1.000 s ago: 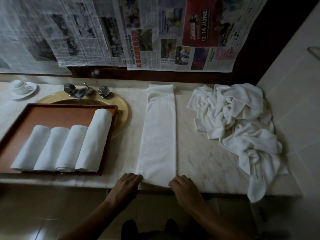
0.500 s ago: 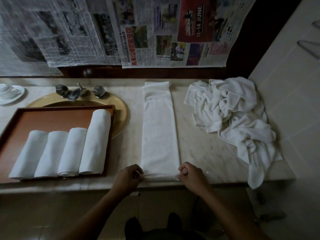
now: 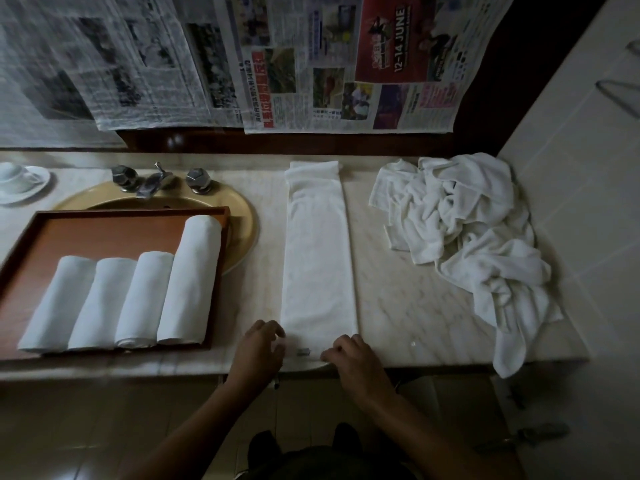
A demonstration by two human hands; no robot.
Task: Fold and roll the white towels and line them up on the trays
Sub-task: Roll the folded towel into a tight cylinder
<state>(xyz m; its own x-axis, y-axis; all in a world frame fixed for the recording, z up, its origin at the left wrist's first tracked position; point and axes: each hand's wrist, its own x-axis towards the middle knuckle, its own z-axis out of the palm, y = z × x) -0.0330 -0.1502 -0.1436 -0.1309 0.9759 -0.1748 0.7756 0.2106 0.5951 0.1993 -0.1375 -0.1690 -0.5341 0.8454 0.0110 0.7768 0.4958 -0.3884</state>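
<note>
Two hands at six o'clock, left hand (image 3: 258,355) and right hand (image 3: 356,362) with fingers curled, pinching the near end of the folded towel (image 3: 317,258) lying lengthwise on the counter (image 3: 398,299), four rolled towels (image 3: 145,299) on the tray (image 3: 104,233) at nine o'clock, towel heap (image 3: 460,230) at two o'clock.

Newspapers (image 3: 311,64) hang above a marble counter (image 3: 415,306) bearing a yellow sink (image 3: 247,220), taps (image 3: 152,181) and seemingly a cup (image 3: 14,173) on a saucer (image 3: 36,183).

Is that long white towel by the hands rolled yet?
Not yet: the long white towel lies flat, folded into a narrow strip.
</note>
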